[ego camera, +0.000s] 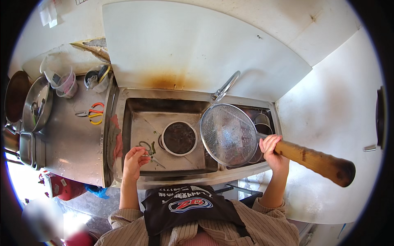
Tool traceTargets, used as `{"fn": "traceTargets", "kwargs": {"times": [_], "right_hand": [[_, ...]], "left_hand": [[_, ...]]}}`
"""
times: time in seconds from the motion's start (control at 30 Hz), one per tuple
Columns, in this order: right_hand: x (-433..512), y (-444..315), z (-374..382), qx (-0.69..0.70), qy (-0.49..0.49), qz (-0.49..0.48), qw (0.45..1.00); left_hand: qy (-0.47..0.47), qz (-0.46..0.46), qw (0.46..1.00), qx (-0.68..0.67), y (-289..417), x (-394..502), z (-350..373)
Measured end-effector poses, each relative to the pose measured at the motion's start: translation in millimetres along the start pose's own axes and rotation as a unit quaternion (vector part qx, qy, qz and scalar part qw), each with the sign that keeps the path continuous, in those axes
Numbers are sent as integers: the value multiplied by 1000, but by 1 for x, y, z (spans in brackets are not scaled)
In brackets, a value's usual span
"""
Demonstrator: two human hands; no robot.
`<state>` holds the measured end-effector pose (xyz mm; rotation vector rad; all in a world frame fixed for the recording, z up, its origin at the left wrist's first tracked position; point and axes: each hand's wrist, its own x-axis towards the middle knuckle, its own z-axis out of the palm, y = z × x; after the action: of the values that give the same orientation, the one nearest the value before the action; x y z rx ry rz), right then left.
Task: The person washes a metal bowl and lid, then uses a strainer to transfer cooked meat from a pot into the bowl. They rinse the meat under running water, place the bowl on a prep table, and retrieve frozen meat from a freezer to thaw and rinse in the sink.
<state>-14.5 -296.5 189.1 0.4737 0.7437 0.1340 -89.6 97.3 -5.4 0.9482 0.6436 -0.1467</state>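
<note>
My right hand (272, 150) is closed around the neck of a bamboo handle (314, 160). Its round wire-mesh strainer (229, 135) is held up over the right part of the sink, below a curved metal faucet (226, 86). Above the left sink basin (197, 166), my left hand (136, 156) has its fingers curled; whether it holds anything small cannot be told. A round pot of dark liquid (179, 138) stands in that basin. Beside it lie a pair of scissors (158, 163) and green scraps (153, 147).
On the steel counter (74, 138) at left lie orange-and-yellow-handled pruning shears (94, 113). Plastic tubs (66, 84), a metal bowl (38, 104) and rectangular metal pans (29, 149) stand there too. A red-and-grey cloth (117, 141) hangs at the sink's left edge.
</note>
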Motion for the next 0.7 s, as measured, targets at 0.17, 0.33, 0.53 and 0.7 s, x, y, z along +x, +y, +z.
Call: {"fn": "traceTargets", "kwargs": {"times": [0.17,0.33,0.53,0.7], "right_hand": [[47,-11,9,-12,32,68,997],[145,-30,16,-121,58,192,972],[248,-26,21,-271,63,338,899],[275,-17,23,-256,98,350,896]], "left_hand": [[34,3,999,-8,0,-8,-15],[106,17,994,-20,2,-18,-37],[189,38,980,-54,1,-31,-50],[208,39,975,-67,-1,-31,-49]]}}
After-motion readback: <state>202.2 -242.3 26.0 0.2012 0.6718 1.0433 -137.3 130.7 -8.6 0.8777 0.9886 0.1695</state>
